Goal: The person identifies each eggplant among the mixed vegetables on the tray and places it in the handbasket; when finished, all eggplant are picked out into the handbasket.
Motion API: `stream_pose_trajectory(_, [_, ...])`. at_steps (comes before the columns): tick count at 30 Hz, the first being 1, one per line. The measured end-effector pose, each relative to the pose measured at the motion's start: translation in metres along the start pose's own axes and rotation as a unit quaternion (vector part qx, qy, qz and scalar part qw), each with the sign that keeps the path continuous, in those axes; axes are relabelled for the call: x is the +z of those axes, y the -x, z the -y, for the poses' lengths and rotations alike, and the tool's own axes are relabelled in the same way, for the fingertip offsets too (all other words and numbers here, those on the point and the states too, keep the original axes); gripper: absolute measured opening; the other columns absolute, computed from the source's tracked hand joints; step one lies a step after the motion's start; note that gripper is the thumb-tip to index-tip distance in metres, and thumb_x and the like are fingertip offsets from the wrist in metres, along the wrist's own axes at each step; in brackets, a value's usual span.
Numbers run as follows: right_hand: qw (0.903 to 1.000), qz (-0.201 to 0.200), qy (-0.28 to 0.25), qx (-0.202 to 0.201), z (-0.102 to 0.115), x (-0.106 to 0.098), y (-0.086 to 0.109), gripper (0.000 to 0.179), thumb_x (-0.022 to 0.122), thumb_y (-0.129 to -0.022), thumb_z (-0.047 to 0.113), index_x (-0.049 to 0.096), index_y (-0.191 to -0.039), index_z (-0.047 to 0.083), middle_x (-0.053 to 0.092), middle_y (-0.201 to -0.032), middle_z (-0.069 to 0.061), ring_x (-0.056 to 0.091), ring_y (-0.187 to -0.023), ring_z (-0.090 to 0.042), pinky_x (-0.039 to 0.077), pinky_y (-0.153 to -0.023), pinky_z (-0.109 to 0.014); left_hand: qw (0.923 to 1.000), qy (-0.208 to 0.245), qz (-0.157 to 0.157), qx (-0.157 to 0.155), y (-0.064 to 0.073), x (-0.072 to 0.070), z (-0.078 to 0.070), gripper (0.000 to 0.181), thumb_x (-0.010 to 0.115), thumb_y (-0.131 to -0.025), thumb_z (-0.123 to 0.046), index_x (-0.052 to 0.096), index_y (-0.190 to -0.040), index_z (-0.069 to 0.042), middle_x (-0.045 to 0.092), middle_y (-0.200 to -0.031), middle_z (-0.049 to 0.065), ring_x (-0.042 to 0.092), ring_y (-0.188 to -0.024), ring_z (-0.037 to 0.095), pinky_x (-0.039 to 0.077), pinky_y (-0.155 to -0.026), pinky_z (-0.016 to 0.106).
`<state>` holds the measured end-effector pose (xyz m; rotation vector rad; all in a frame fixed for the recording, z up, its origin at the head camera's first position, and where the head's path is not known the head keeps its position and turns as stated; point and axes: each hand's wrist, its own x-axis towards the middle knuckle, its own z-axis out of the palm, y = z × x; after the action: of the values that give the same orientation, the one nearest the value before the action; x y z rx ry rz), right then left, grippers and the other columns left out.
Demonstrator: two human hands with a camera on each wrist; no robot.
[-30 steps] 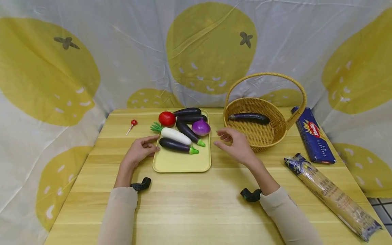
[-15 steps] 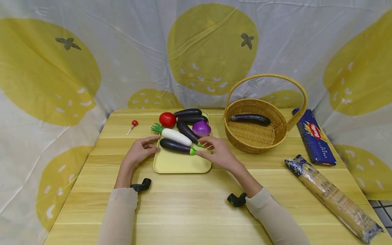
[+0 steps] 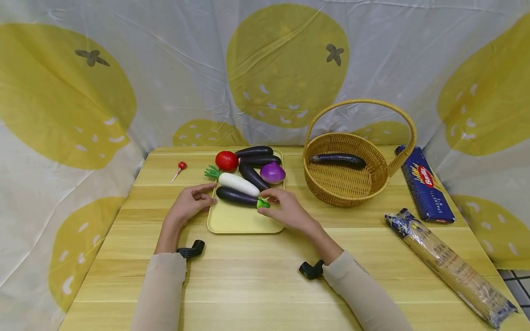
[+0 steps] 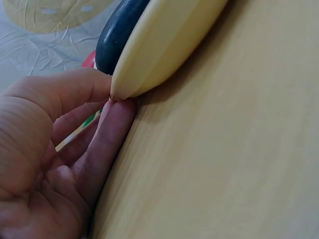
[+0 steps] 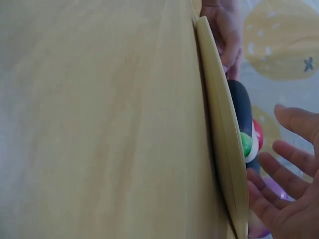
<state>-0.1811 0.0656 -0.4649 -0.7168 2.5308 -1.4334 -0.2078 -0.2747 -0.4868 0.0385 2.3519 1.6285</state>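
A yellow tray [image 3: 240, 221] lies on the table with several dark eggplants, a white radish [image 3: 239, 184], a tomato [image 3: 227, 161] and a purple onion [image 3: 273, 173]. At its left edge my left hand [image 3: 187, 204] pinches the tray's rim; the left wrist view shows the thumb and a finger at the rim [image 4: 169, 45]. My right hand [image 3: 290, 212] is at the green stem of the front eggplant [image 3: 237, 196], thumb and fingers spread around it. In the right wrist view the right fingers [image 5: 289, 181] are apart beside the tray.
To the right stands a wicker basket [image 3: 343, 188] with a tall handle and one eggplant [image 3: 338, 160] inside. A blue spaghetti box [image 3: 428, 188] and a long pasta packet [image 3: 451, 266] lie further right. A red lollipop [image 3: 181, 165] lies at the left. Patterned cloth hangs behind.
My right hand has moved left and down from beside the basket to the front eggplant's stem. My left hand has stayed at the tray's edge.
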Motion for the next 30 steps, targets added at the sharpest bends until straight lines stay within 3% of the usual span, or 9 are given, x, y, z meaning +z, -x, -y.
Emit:
stream_pose_trajectory(14, [0.9994, 0.012, 0.023, 0.021, -0.003, 0.014, -0.013, 0.044, 0.078, -0.094, 0.026, 0.067, -0.132, 0.01, 0.069, -0.129, -0.005, 0.065, -0.116, -0.023, 0.052, -0.105, -0.039, 0.9999, 0.013, 0.002, 0.004, -0.003, 0.001, 0.003, 0.061, 0.078, -0.092, -0.01, 0.056, -0.15, -0.014, 0.074, -0.098, 0.011, 0.068, -0.085, 0.009, 0.061, -0.075, 0.025])
stream_pose_trajectory(21, [0.9959, 0.006, 0.088, 0.018, -0.002, 0.022, -0.019, 0.038, 0.078, -0.094, 0.025, 0.07, -0.129, 0.013, 0.072, -0.12, -0.002, 0.067, -0.101, -0.017, 0.056, -0.092, -0.034, 1.0, 0.002, -0.004, 0.008, -0.002, 0.0, 0.002, 0.059, 0.079, -0.092, -0.014, 0.058, -0.148, -0.016, 0.074, -0.1, 0.015, 0.068, -0.084, 0.01, 0.061, -0.074, 0.025])
stream_pose_trajectory(30, [0.9909, 0.021, 0.133, 0.007, 0.005, 0.027, -0.017, 0.034, 0.072, -0.098, 0.019, 0.071, -0.131, 0.014, 0.073, -0.125, -0.004, 0.067, -0.102, -0.018, 0.056, -0.092, -0.038, 0.9999, 0.008, 0.001, 0.009, 0.0, 0.0, 0.002, 0.06, 0.078, -0.092, -0.011, 0.057, -0.148, -0.014, 0.074, -0.098, 0.013, 0.067, -0.085, 0.01, 0.061, -0.076, 0.025])
